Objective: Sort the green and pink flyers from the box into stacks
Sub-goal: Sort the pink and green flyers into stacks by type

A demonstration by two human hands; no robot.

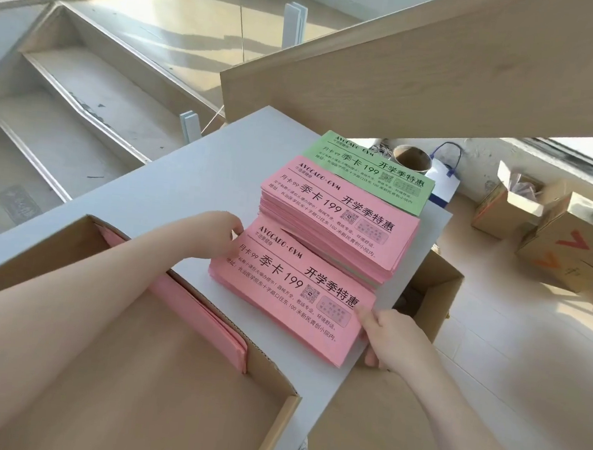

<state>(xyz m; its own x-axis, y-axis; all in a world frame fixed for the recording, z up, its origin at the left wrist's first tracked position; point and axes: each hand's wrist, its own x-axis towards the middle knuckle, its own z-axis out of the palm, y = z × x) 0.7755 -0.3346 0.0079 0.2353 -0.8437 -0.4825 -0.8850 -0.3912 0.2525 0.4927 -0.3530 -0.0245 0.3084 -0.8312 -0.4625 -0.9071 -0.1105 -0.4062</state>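
Pink paper flyers (293, 289), flat rectangles, gripped endwise by left hand (220, 234) and right hand (391, 339).

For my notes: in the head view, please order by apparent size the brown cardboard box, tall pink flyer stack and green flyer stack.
1. Brown cardboard box, largest, though nearest the camera.
2. Tall pink flyer stack.
3. Green flyer stack, partly covered, so uncertain.
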